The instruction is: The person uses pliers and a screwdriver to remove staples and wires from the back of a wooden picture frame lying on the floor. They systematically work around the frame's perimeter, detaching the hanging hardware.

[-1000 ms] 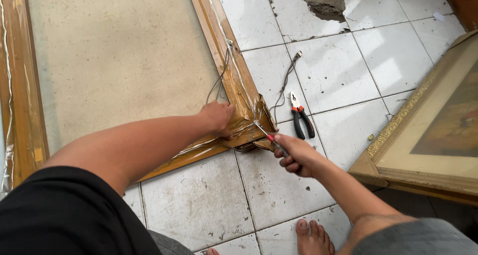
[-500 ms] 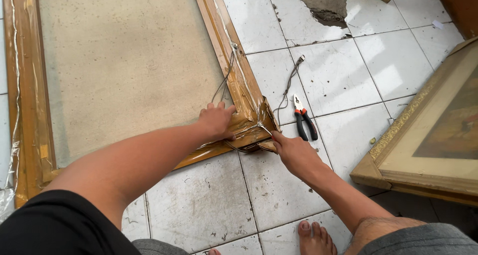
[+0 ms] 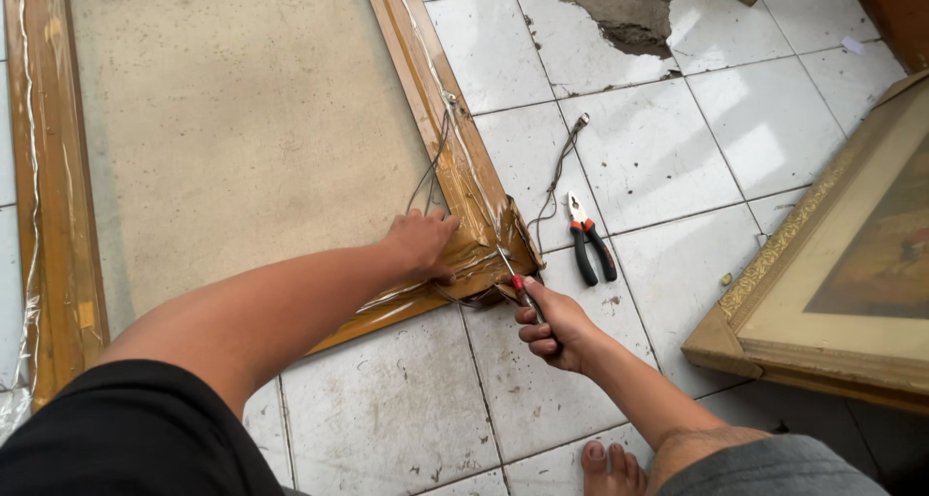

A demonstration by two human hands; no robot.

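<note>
Left hand [image 3: 423, 244] pressed flat, fingers spread, on the plastic-wrapped corner of a wooden picture frame [image 3: 455, 181] lying face-down on the tile floor [image 3: 406, 409]. Right hand [image 3: 554, 328] fisted around a red-collared screwdriver [image 3: 520, 288], tip at the corner; tip partly hidden. Pliers [image 3: 588, 244] lie nearby. Second frame [image 3: 832, 293] cut off at right.

Golden-brown frame [image 3: 455, 157], red-and-black pliers [image 3: 591, 246], white floor tiles [image 3: 387, 409].

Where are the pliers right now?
In the head view the pliers lie on the white floor tiles, just right of the wooden frame corner, beyond the right hand and beside a loose wire.
</note>
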